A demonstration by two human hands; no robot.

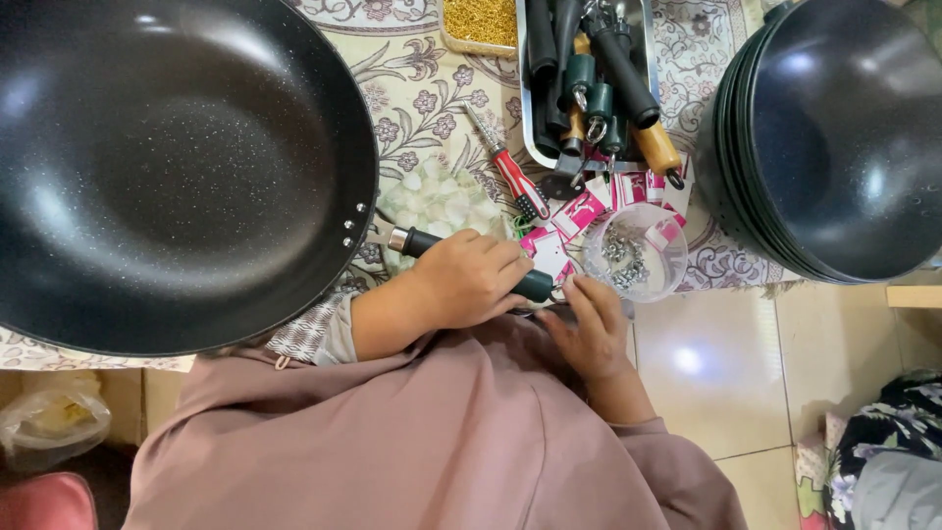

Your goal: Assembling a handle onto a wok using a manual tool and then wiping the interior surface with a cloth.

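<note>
Wok (167, 167) lies before you, its black handle (535, 286) gripped in your left hand (471, 278); your right hand (594, 324), fingers loosely curled, touches the handle's end. Fastening seems underway—next likely needs the screwdriver (510, 177).

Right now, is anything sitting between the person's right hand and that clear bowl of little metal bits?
Nothing visible does. The right hand rests at the near rim of the clear bowl, fingertips touching or almost touching it. The pink tags lie beside and behind the bowl.
</note>
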